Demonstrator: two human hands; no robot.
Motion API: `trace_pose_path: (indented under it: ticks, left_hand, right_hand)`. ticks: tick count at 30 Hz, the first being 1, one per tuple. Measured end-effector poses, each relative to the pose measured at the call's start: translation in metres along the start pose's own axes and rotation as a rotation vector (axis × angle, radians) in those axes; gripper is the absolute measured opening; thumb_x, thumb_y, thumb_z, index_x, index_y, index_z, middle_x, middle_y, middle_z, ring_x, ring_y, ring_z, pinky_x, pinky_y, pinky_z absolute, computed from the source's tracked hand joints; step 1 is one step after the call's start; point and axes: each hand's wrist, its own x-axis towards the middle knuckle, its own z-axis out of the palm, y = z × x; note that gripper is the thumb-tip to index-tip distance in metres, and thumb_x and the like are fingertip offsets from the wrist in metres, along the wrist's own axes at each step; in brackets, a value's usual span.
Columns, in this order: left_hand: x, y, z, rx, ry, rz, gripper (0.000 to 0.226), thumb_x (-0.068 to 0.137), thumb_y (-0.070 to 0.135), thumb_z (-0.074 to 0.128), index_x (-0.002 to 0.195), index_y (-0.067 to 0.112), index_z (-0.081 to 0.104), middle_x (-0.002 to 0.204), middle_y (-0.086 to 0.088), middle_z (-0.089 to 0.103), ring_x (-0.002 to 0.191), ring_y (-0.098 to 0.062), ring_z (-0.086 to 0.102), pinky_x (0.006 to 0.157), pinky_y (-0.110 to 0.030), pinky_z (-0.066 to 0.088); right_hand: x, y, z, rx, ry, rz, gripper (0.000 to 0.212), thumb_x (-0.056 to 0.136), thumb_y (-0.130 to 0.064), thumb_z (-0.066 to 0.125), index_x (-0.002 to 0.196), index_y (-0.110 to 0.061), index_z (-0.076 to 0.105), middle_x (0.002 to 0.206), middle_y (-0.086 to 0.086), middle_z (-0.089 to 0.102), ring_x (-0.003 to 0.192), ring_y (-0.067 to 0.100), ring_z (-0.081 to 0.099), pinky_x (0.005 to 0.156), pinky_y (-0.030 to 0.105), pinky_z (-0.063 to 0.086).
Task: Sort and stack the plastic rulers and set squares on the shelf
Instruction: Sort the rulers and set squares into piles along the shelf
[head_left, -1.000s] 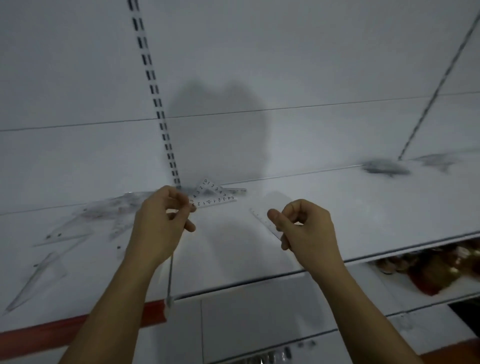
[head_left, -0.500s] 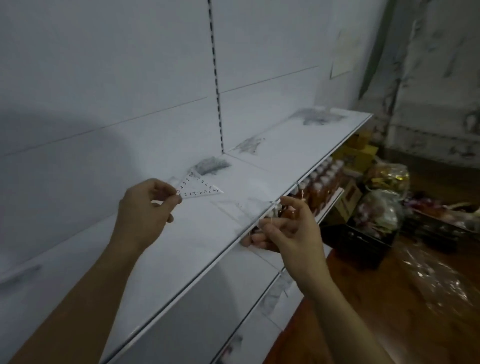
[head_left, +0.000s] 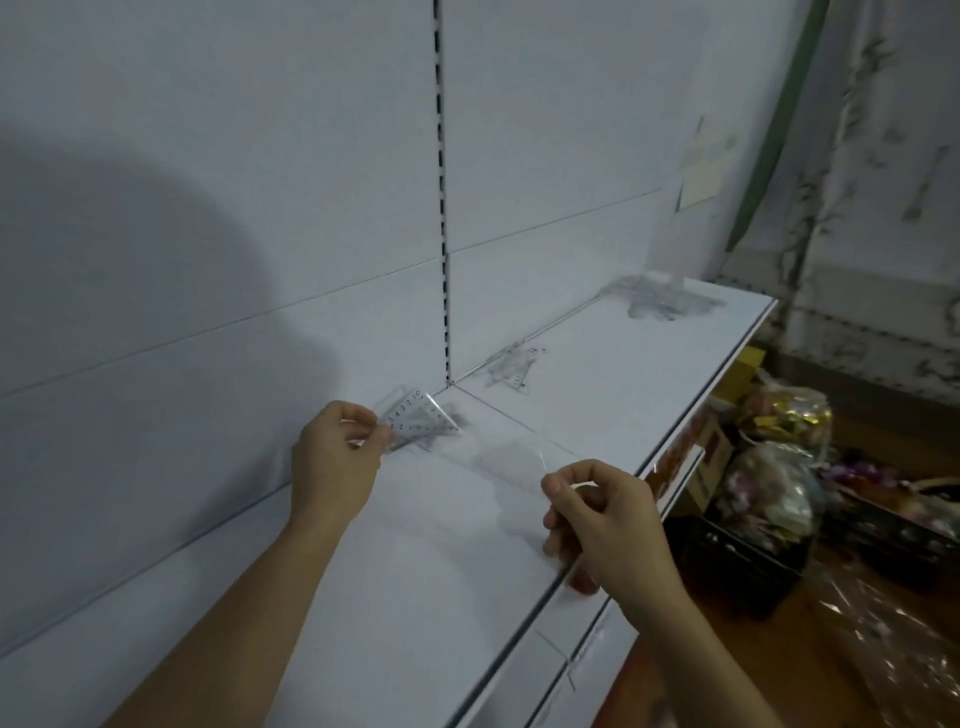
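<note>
Pinching a small set square (head_left: 415, 418) in the left hand (head_left: 335, 457), just short of the slotted upright (head_left: 442, 208); clear ruler (head_left: 519, 465) nipped in the right hand (head_left: 605, 519), long axis running toward the upright. Loose set squares (head_left: 511, 366) lying just beyond the upright on the shelf (head_left: 649, 374), probably nearer the right hand.

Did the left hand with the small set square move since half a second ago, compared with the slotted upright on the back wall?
Yes. The left hand and its small set square now sit nearer the slotted upright, low by its base.
</note>
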Motion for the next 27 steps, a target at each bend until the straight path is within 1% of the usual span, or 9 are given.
trace_pose_path:
  ticks: [1, 3, 5, 10, 14, 17, 20, 24, 27]
  left_hand:
    - [0.004, -0.007, 0.004, 0.016, 0.021, 0.018, 0.015, 0.084, 0.015, 0.077, 0.083, 0.018, 0.062, 0.077, 0.004, 0.071, 0.063, -0.014, 0.067, 0.055, -0.023, 0.046]
    - [0.01, -0.02, 0.01, 0.087, 0.059, 0.105, 0.015, 0.083, 0.015, 0.077, 0.081, 0.019, 0.063, 0.078, 0.004, 0.07, 0.069, -0.016, 0.066, 0.064, -0.031, 0.054]
    - [0.015, -0.029, 0.014, 0.15, 0.082, 0.18, 0.017, 0.081, 0.015, 0.078, 0.082, 0.022, 0.062, 0.082, 0.004, 0.067, 0.073, -0.017, 0.063, 0.071, -0.036, 0.054]
    - [0.014, -0.038, 0.016, 0.165, 0.141, 0.2, 0.021, 0.079, 0.008, 0.069, 0.088, 0.023, 0.059, 0.09, 0.006, 0.06, 0.085, -0.019, 0.058, 0.079, -0.039, 0.052]
    - [0.019, -0.039, 0.017, 0.071, 0.177, 0.183, 0.019, 0.077, 0.005, 0.057, 0.088, 0.02, 0.06, 0.089, 0.004, 0.064, 0.082, -0.018, 0.06, 0.076, -0.037, 0.053]
    - [0.018, -0.041, 0.017, 0.076, 0.184, 0.184, 0.021, 0.077, 0.002, 0.06, 0.088, 0.019, 0.061, 0.088, 0.003, 0.064, 0.081, -0.019, 0.06, 0.074, -0.035, 0.052]
    - [0.019, -0.041, 0.017, 0.08, 0.177, 0.157, 0.023, 0.076, -0.002, 0.064, 0.089, 0.017, 0.061, 0.09, 0.001, 0.065, 0.081, -0.02, 0.061, 0.073, -0.029, 0.048]
    - [0.019, -0.037, 0.016, 0.099, 0.161, 0.118, 0.021, 0.077, -0.001, 0.065, 0.091, 0.014, 0.062, 0.094, -0.003, 0.066, 0.084, -0.02, 0.06, 0.074, -0.022, 0.04]
    - [0.017, -0.033, 0.013, 0.134, 0.15, 0.116, 0.02, 0.077, -0.001, 0.064, 0.092, 0.011, 0.064, 0.096, -0.008, 0.067, 0.087, -0.027, 0.061, 0.078, -0.029, 0.045]
  right_hand:
    - [0.009, 0.001, 0.003, -0.018, -0.044, 0.006, 0.012, 0.1, -0.014, 0.059, 0.096, -0.006, 0.067, 0.07, 0.013, 0.071, 0.058, 0.03, 0.07, 0.048, 0.032, 0.054]
    - [0.027, 0.004, 0.015, -0.034, -0.14, 0.025, 0.021, 0.103, -0.004, 0.047, 0.103, -0.009, 0.067, 0.078, 0.015, 0.072, 0.068, 0.031, 0.073, 0.062, 0.038, 0.061]
    - [0.045, 0.006, 0.031, -0.035, -0.174, 0.02, 0.029, 0.103, 0.002, 0.04, 0.108, -0.011, 0.066, 0.082, 0.015, 0.071, 0.07, 0.031, 0.074, 0.069, 0.041, 0.061]
    - [0.083, -0.001, 0.067, 0.035, -0.173, 0.029, 0.021, 0.102, -0.002, 0.049, 0.118, -0.014, 0.056, 0.081, 0.019, 0.074, 0.066, 0.032, 0.073, 0.062, 0.035, 0.06]
    - [0.108, -0.01, 0.088, -0.032, -0.189, 0.024, 0.022, 0.099, -0.009, 0.059, 0.119, -0.016, 0.051, 0.076, 0.019, 0.073, 0.058, 0.03, 0.069, 0.052, 0.032, 0.055]
    - [0.109, -0.01, 0.092, -0.182, -0.148, -0.008, 0.026, 0.096, -0.024, 0.067, 0.116, -0.021, 0.05, 0.066, 0.013, 0.072, 0.045, 0.021, 0.062, 0.043, 0.022, 0.046]
    - [0.095, -0.009, 0.083, -0.253, -0.129, -0.053, 0.03, 0.095, -0.035, 0.067, 0.117, -0.027, 0.048, 0.063, 0.008, 0.071, 0.041, 0.015, 0.057, 0.043, 0.021, 0.045]
    - [0.068, -0.007, 0.057, -0.365, -0.113, -0.115, 0.022, 0.096, -0.033, 0.064, 0.115, -0.029, 0.053, 0.069, 0.001, 0.072, 0.053, 0.009, 0.065, 0.05, 0.017, 0.049]
    - [0.042, -0.008, 0.029, -0.626, -0.076, -0.223, 0.019, 0.097, -0.037, 0.061, 0.113, -0.028, 0.063, 0.082, -0.012, 0.07, 0.073, -0.002, 0.063, 0.063, 0.012, 0.049]
